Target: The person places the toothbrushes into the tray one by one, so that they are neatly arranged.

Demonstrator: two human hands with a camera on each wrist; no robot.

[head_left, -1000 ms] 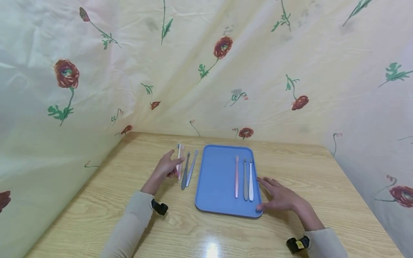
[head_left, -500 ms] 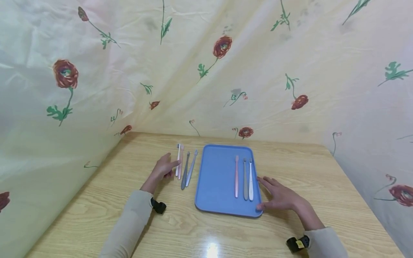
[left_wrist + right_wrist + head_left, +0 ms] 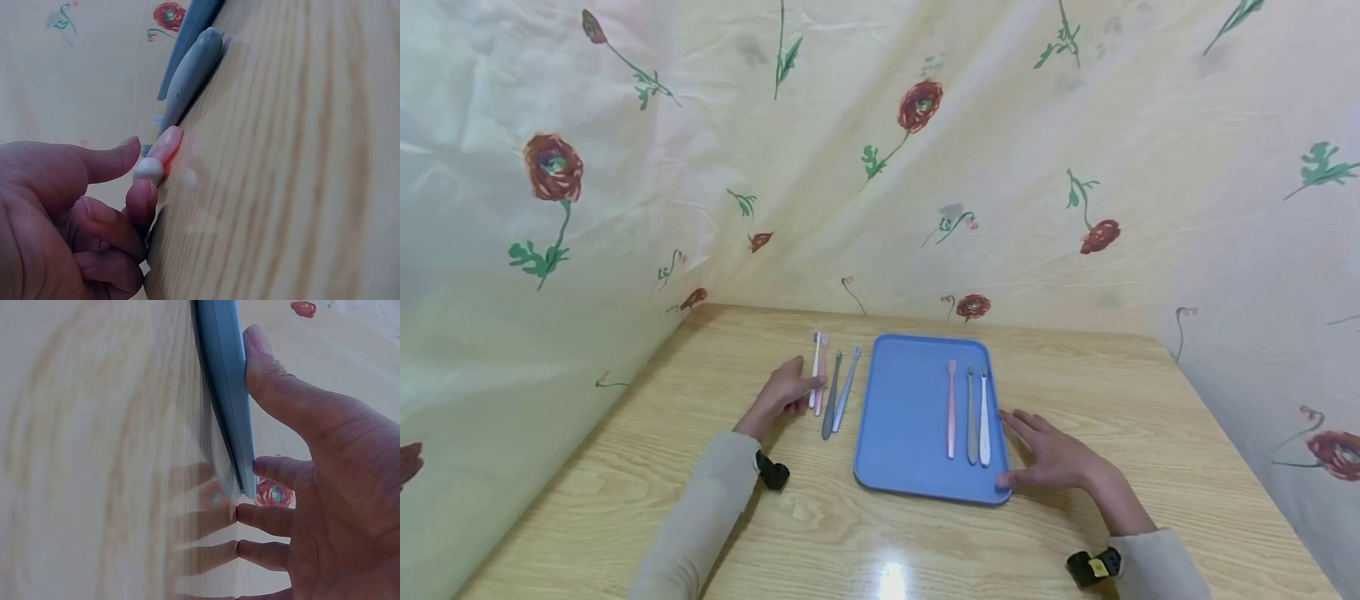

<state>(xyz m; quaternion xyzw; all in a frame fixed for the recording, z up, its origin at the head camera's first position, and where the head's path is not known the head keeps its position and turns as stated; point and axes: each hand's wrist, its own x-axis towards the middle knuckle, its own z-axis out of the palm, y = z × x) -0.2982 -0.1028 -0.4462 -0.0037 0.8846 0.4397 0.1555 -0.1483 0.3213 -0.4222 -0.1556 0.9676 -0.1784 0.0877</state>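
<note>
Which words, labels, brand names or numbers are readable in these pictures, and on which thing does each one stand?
None can be read.
Yellow tag on the right wrist strap: too small to tell if it bears print.
Blue tray, toothbrushes on it, toothbrushes on the table, flowered cloth: no print shows.
Left hand and right hand show no markings.

text: none readable | labels/brands/numbers: none seen on tray (image 3: 902,417), toothbrushes (image 3: 967,412) or tabletop (image 3: 1150,400) | cloth (image 3: 1075,125): flowers printed only
</note>
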